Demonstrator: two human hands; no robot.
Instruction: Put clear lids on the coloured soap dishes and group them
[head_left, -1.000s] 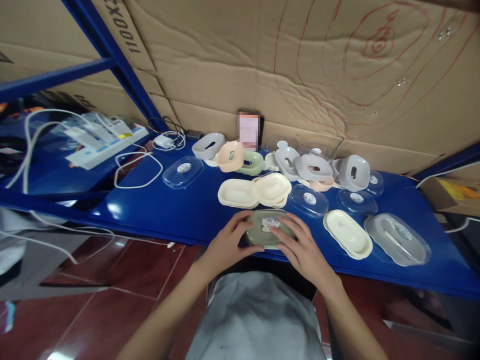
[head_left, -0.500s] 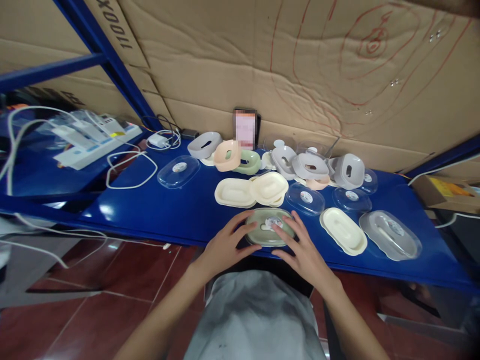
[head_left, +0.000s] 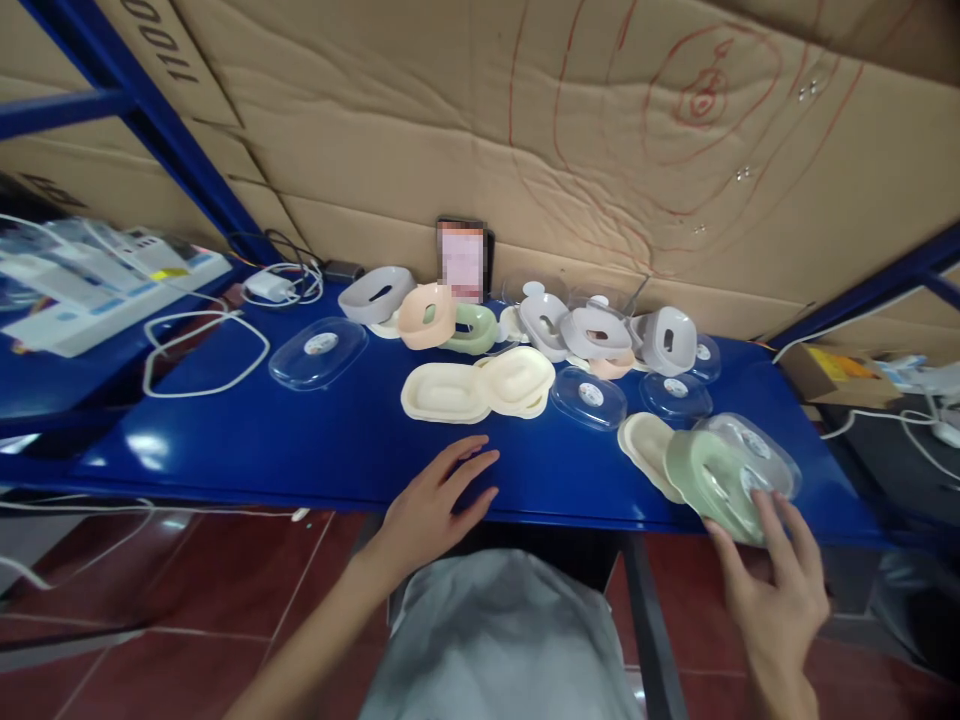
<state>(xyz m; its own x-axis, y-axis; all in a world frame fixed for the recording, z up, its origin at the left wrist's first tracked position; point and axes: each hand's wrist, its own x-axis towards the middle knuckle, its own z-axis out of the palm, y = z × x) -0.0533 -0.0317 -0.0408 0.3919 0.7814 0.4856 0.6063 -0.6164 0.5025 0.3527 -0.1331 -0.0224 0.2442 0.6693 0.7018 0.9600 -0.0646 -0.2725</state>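
The green soap dish (head_left: 712, 480) has travelled from the near centre of the blue shelf (head_left: 300, 440) to its right end, where it leans tilted against a cream tray (head_left: 645, 440) and a clear lid (head_left: 750, 450). The right hand (head_left: 780, 590), fingers spread, touches its near edge. The left hand (head_left: 435, 505) rests open on the shelf, holding nothing.

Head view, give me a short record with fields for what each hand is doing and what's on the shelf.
left hand: flat on the blue shelf, fingers spread, holding nothing
right hand: fingers on the green box, tilted at the shelf's front edge
beside green box: cream tray, clear lid
middle: two cream trays
back: grey, peach and green box parts
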